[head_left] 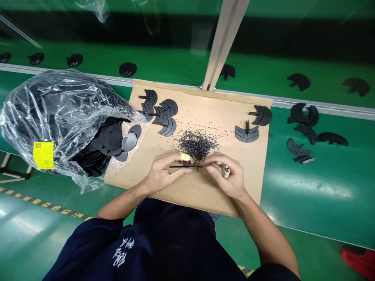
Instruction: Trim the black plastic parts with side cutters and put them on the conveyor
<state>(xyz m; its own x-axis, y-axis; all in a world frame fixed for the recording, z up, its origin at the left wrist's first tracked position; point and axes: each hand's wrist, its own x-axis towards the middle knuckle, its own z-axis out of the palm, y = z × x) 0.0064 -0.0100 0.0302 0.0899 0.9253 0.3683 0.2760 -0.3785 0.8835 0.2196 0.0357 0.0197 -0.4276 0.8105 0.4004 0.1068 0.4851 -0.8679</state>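
My left hand (164,171) is closed on a thin black plastic plate (175,167), seen edge-on over the cardboard. A yellow wrap covers one of its fingertips. My right hand (233,177) is closed at the plate's right end, thumb and forefinger close to its edge. A tool with a metal end (225,171) sticks out from between the right-hand fingers; its kind is unclear. Just beyond both hands lies a heap of tiny black pieces (197,143), scattered outward at its edges. What the right fingertips pinch is too small to make out.
On the left, a clear plastic bag (58,97) spills black oval discs (111,136) onto the cardboard sheet (140,168). Curved black parts (165,113) lie at its back left, others (247,134) at the right. More lie on the green table (322,187). A metal post (224,43) rises behind.
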